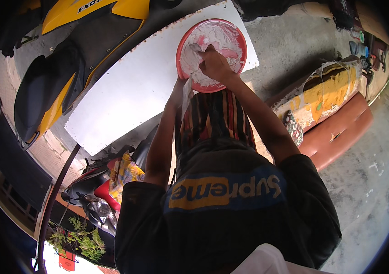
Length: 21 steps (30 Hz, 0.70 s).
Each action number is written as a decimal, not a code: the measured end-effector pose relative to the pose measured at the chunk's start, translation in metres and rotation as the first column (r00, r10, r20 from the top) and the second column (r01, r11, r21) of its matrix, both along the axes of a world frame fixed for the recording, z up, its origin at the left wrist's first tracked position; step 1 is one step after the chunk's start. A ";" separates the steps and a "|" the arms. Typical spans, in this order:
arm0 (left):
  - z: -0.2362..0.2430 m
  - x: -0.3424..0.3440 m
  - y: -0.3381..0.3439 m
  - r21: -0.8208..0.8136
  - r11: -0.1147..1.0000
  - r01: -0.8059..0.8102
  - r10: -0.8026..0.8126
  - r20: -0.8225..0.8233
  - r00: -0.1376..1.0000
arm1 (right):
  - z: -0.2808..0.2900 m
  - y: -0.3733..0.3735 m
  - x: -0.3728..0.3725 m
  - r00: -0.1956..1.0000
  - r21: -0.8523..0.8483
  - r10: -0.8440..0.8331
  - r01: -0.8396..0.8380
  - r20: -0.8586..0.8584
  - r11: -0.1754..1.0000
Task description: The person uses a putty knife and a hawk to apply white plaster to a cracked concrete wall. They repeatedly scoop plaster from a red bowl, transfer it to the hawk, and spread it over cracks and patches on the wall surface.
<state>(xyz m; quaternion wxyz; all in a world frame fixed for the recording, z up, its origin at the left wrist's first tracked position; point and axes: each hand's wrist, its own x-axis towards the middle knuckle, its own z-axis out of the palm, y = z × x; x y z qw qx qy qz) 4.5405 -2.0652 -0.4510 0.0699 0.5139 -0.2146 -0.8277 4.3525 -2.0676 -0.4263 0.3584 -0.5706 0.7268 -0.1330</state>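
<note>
A round red basin point(179, 59) smeared inside with whitish paste is in front of me, overlapping the end of a white panel point(121, 91). My right hand point(216, 65) reaches into it, closed around a small putty knife point(195, 47) whose flat blade lies over the paste. At the basin's near-left side, my left hand point(179, 87) grips the rim, with most of its fingers hidden. Beside that hand hangs a flat, whitish, paste-coated strip point(187, 97); whether the hand holds it too is unclear.
To the left are a black seat point(44, 91) and yellow vehicle bodywork point(96, 11). A motorcycle point(98, 208) with a flowered cloth point(128, 176) stands at lower left. On the right, a worn yellow cushion point(324, 93) lies beside a torn brown one point(338, 132) on the concrete floor point(363, 192).
</note>
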 end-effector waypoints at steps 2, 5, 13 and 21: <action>0.005 0.001 -0.006 -0.067 0.997 0.031 -0.033 -0.024 0.999 | 0.004 0.009 0.011 0.999 -0.016 0.044 -0.044 0.006 0.999; 0.012 0.001 -0.010 -0.167 0.986 0.019 -0.023 -0.020 1.000 | 0.023 0.013 0.014 0.998 0.034 0.055 -0.055 0.001 0.998; 0.035 -0.008 -0.024 -0.119 0.983 0.143 -0.144 -0.004 0.990 | 0.059 -0.015 -0.020 0.985 -0.201 -0.137 0.115 -0.102 0.973; 0.062 -0.015 -0.031 -0.257 0.958 0.129 -0.133 0.004 0.991 | 0.068 0.003 -0.004 0.990 -0.162 -0.059 0.037 -0.131 0.986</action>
